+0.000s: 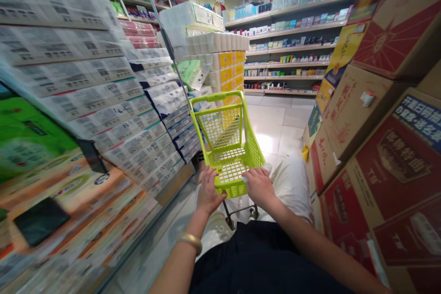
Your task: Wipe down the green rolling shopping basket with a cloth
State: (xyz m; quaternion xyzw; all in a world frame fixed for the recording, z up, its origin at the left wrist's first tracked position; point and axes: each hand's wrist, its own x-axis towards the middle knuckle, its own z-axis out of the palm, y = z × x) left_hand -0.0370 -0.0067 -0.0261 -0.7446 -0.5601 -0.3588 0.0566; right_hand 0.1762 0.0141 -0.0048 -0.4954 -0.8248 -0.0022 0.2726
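A small lime-green shopping cart (pixel 257 144) stands before me, its mesh basket holding nothing that I can see. My left hand (pixel 209 190) grips the near left corner of the basket, fingers over the rim and thumb at the near wall. At the near right corner, my right hand (pixel 259 186) is closed over the rim. A white wipe or cloth (pixel 244 178) pokes out beneath its fingers; most of it is hidden. The cart's handle bar (pixel 217 97) is on the far side.
Stacked wrapped paper packs (pixel 113 87) line the left, with a thin metal pole (pixel 167 39) in front. Cardboard cartons (pixel 354 110) rise close on my right. Beyond the cart, tiled floor (pixel 267 121) leads to stocked shelves (pixel 289 48).
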